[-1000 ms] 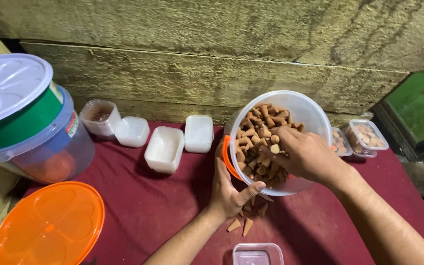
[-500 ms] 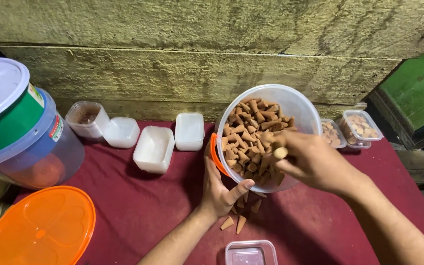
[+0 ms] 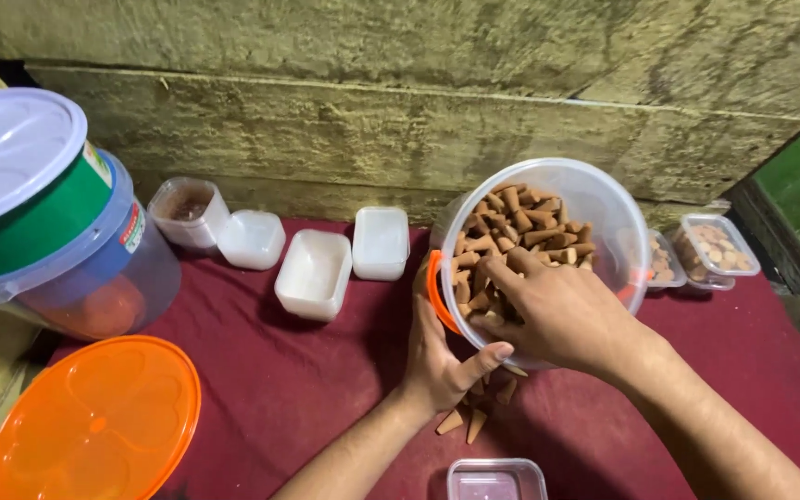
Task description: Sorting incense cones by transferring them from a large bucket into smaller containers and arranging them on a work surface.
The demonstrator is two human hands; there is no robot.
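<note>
**Tilted tub of cones, both hands on it**

Right hand [image 3: 557, 315] reaches into the clear tub [image 3: 604, 208], fingers closed among brown cones [image 3: 511, 231]. Left hand [image 3: 442, 356] cups the tub's underside, tilted over the red bench [image 3: 289, 389]. Cones look light, brittle; pinch gently. Loose cones [image 3: 463, 421] lie below.

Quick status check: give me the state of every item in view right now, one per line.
Clear tub: tilted toward the person, full of brown cones.
Left hand: steadies the tub's rim.
Right hand: inside the tub, among cones.
Loose cones: lying on the red cloth.
Orange lid: off, lying flat.
Small white box: open, empty.
Stacked tubs: lidded.
</note>
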